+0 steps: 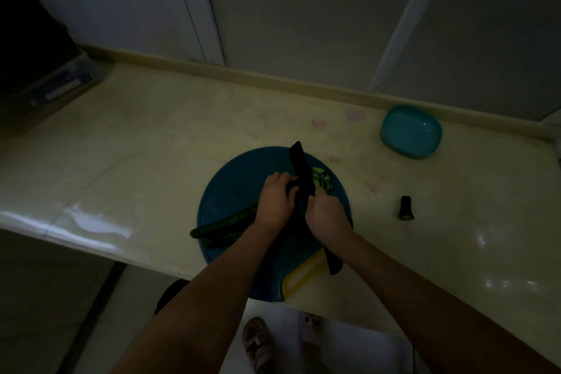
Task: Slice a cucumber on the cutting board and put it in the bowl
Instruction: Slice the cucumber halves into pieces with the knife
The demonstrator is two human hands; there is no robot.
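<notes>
Left hand (274, 202) fingers curled, pinning cucumber (224, 223); right hand (329, 215) fist-wrapped on knife (301, 174); advise fingertips tucked, strokes even, slices (321, 181) piling right.

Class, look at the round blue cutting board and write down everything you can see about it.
The cutting board is round, dark blue, seemingly plastic, with a yellow handle at its near edge. It lies flat on the pale counter, overhanging the front edge. On it are cucumbers and slices. Both hands work above it with a dark knife.
</notes>
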